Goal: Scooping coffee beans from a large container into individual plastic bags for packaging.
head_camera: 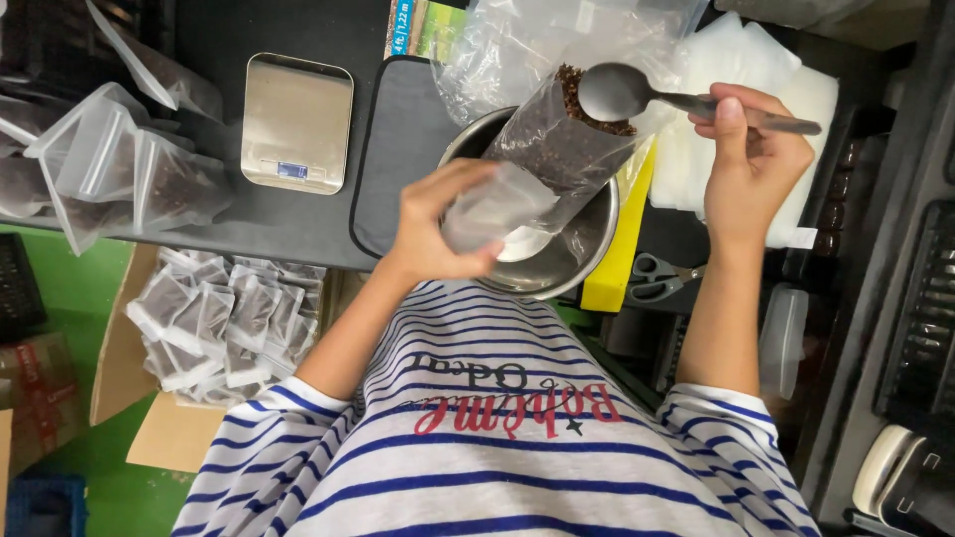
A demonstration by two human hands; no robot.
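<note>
The left hand [438, 224] has its grip closed around the lower end of a clear plastic pouch [542, 164], which is tilted with its open mouth up toward one o'clock and lies over a steel bowl [587, 254] near the middle of the dark worktop [288, 224]. The pouch is partly filled with dark, coarse granules. The right hand [751, 164] pinches the handle of a metal spoon [622, 94] between thumb and fingers, its bowl hovering just at the pouch mouth, at about twelve o'clock from the steel bowl.

To do this well, the pouch mouth is best kept open and over the steel bowl so that stray granules fall back into it, with the spoon tipped slowly right at the opening, not above it.

The left forearm comes up from seven o'clock with the wrist bent inward; the right forearm rises almost straight from five o'clock, wrist cocked toward the left.

A flat kitchen scale [296, 121] sits at ten o'clock, and filled pouches [109, 179] stand at nine o'clock. A cardboard box [214, 328] of small packed bags lies below the worktop at eight o'clock, and scissors [657, 278] lie at four o'clock.
</note>
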